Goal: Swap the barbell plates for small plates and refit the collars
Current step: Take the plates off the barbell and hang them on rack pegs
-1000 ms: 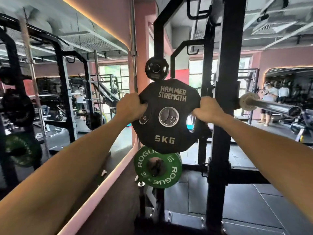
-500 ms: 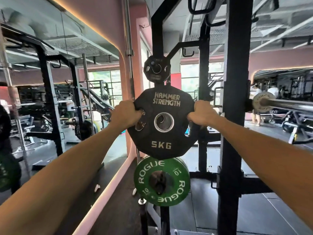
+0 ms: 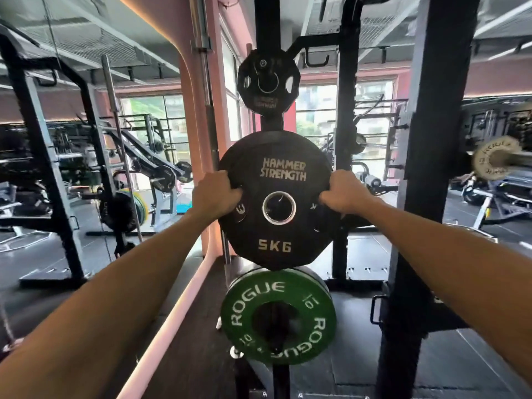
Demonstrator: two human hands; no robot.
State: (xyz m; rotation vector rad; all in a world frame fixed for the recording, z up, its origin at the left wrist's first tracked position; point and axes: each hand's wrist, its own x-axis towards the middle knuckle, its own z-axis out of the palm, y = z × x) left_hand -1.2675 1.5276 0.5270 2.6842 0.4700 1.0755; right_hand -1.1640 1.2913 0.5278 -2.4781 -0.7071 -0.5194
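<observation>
A black Hammer Strength 5 kg plate (image 3: 276, 246) hangs upright in front of the rack's storage post. My left hand (image 3: 214, 194) grips its left grip slot and my right hand (image 3: 344, 192) grips its right one. Its centre hole shows no peg inside. Straight above it a smaller black plate (image 3: 267, 82) sits on an upper peg. Below it a green Rogue 10 plate (image 3: 276, 318) sits on a lower peg. The bare end of the barbell sleeve (image 3: 496, 161) pokes out at the far right, blurred.
A thick black rack upright (image 3: 423, 197) stands between the plates and the barbell end. A mirror wall (image 3: 86, 139) with a pink lit edge runs along the left. Dark rubber floor (image 3: 359, 355) lies below. More gym machines fill the background.
The peg that filled the 5 kg plate's hole a second ago is gone from it; the plate has come off toward me. The view has swung slightly left and down.
</observation>
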